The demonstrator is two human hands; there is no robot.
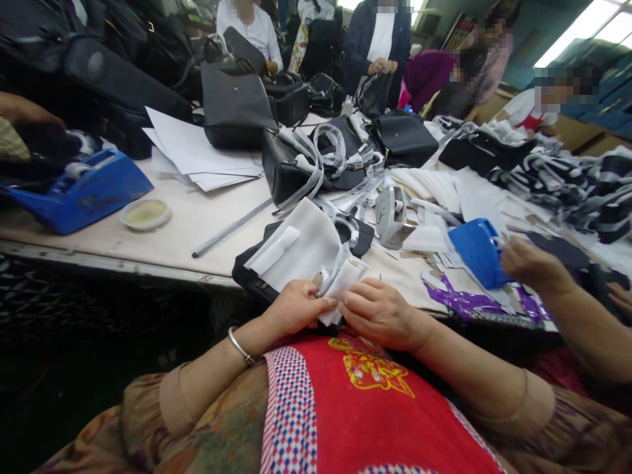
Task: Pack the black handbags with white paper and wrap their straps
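Observation:
A black handbag (240, 272) lies at the table's front edge, with a white foam sheet (311, 243) over it. Close to my body, my left hand (296, 306) pinches a small white foam piece (347, 280) at the bag's near end. From the other side, the curled fingers of my right hand (380, 313) press on the same piece. A gold-coloured bit of metal shows at its upper edge. A plastic-wrapped strap (353, 230) loops behind it. My fingers hide the part of the bag beneath them.
A blue tape dispenser (106, 187) and a round shallow dish (145, 214) stand left. Another blue dispenser (476, 253) sits right, near a co-worker's hand (536, 263). Behind are white sheets (197, 148), a metal tape dispenser (392, 217) and black bags (237, 105). Several people work beyond.

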